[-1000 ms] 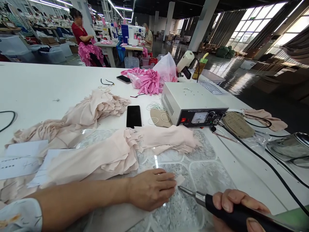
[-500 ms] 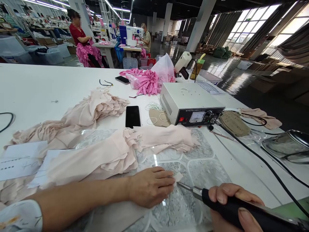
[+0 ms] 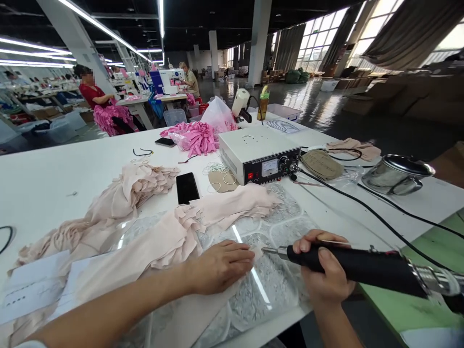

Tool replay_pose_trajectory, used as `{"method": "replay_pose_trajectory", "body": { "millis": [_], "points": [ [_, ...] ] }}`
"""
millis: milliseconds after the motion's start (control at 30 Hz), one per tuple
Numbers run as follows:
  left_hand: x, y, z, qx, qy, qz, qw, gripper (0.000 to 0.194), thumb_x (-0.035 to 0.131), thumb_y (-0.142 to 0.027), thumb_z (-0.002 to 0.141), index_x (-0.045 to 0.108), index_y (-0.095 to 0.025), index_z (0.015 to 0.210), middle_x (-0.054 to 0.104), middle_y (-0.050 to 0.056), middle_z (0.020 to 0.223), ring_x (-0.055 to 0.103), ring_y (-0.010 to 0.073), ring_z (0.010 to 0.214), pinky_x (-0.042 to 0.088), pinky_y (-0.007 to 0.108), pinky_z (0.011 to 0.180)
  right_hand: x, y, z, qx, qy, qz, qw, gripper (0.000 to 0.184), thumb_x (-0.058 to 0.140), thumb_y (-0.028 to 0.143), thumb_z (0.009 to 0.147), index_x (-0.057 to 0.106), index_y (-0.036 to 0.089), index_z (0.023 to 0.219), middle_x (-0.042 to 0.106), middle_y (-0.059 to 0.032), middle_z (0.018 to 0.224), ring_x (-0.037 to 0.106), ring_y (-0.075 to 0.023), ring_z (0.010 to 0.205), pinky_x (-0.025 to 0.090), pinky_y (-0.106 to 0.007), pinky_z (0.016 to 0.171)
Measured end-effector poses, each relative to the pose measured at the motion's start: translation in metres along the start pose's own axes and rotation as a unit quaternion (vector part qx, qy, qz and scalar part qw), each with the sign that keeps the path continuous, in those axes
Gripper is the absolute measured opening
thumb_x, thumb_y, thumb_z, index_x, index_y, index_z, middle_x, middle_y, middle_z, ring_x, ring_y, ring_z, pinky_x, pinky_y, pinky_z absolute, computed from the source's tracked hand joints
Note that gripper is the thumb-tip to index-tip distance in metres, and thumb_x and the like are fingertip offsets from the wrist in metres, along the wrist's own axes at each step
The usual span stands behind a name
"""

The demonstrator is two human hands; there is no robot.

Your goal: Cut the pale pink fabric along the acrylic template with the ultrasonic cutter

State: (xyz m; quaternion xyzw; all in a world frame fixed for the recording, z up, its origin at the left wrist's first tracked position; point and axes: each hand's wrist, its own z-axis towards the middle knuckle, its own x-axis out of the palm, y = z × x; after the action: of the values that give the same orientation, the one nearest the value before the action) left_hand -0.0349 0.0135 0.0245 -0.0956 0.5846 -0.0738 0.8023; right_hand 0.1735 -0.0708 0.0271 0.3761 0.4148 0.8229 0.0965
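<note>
My left hand (image 3: 224,266) lies flat on a strip of pale pink fabric (image 3: 195,309), fingers stretched out to the right. A small fabric end (image 3: 259,251) shows just beyond its fingertips. My right hand (image 3: 326,268) is wrapped round a thick black handpiece (image 3: 362,268) with a slim metal tip. The tip points left and meets or nearly meets the fabric end; contact is hard to tell. Under the fabric is a clear, patterned mat (image 3: 257,304). More pale pink fabric lies in stacks (image 3: 163,237) behind my left hand.
A grey control box (image 3: 261,150) with a dial stands behind the mat; a black cable runs from it to the right. Around it are a phone (image 3: 187,188), pink strips (image 3: 195,137), a metal mug (image 3: 397,174) and cardboard templates (image 3: 321,164). Two people work at the back left.
The camera view has tilted up and turned right, so more of my right hand and the handpiece shows. My left hand stays on the fabric, and the tip remains by the fabric end.
</note>
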Motion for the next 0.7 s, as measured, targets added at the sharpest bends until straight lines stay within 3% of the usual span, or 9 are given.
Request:
{"method": "replay_pose_trajectory", "body": {
  "millis": [167,300,700],
  "points": [
    [-0.019,0.017,0.005,0.092,0.077,0.045,0.992,0.03,0.035,-0.016,0.101,0.06,-0.013,0.116,0.061,0.008,0.128,0.052,0.0229,0.124,0.041,0.034,0.102,0.0,-0.002,0.004,0.005,0.005,0.022,1.0,0.007,0.06,0.024,0.075,0.058,0.022,0.081,0.057,0.0002,0.076,0.051,-0.0118,0.054,0.048,-0.03,0.049],
    [-0.022,0.031,0.007,0.132,0.112,0.069,0.982,0.026,0.039,-0.021,0.103,0.062,-0.016,0.114,0.06,0.006,0.13,0.049,0.0219,0.127,0.04,0.033,0.104,0.0,-0.005,0.004,0.0,0.006,0.034,0.999,0.006,0.059,0.024,0.076,0.058,0.023,0.083,0.057,0.0009,0.076,0.052,-0.0117,0.054,0.048,-0.03,0.049],
    [-0.023,0.046,0.01,0.183,0.122,0.072,0.973,0.024,0.042,-0.025,0.102,0.062,-0.015,0.111,0.059,0.009,0.131,0.043,0.0211,0.133,0.039,0.037,0.111,0.003,-0.009,0.007,-0.025,-0.018,0.031,0.999,0.011,0.062,0.029,0.078,0.056,0.022,0.083,0.056,0.0018,0.076,0.052,-0.0112,0.053,0.046,-0.029,0.048]
  ]
}}
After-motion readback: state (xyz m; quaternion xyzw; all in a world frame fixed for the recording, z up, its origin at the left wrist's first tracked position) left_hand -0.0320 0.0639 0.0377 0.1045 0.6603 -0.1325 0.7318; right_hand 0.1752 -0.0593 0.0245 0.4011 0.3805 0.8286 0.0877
